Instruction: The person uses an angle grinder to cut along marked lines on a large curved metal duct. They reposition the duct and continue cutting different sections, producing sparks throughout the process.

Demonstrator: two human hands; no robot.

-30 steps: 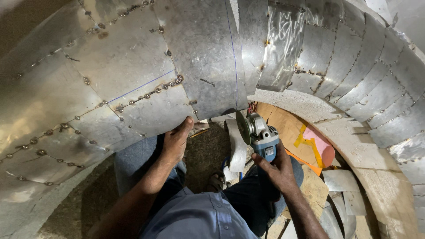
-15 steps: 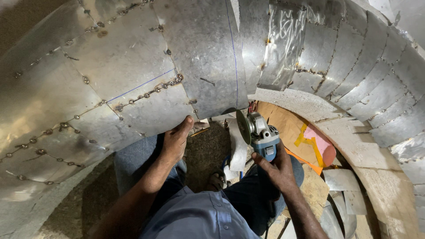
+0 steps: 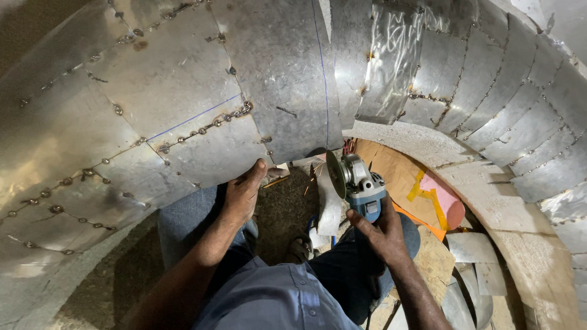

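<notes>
A large curved shell of riveted sheet-metal panels (image 3: 183,104) arches in front of me, marked with thin blue lines. My left hand (image 3: 243,192) grips the lower edge of one panel from underneath. My right hand (image 3: 379,232) holds a blue and grey angle grinder (image 3: 361,186) by its body. Its dark disc (image 3: 334,174) stands on edge just under the panel's bottom edge, and a few sparks show beside it. A bent strip of cut sheet metal (image 3: 329,211) hangs below the disc.
A pale stone or concrete arch (image 3: 489,201) curves along the right. Behind it lie a pink cylinder (image 3: 446,205), cardboard and loose metal offcuts (image 3: 471,250). My knees and a foot (image 3: 299,247) are on the rough ground below.
The grinder has shifted slightly left and up toward the panel's edge. My left hand keeps its hold on the panel.
</notes>
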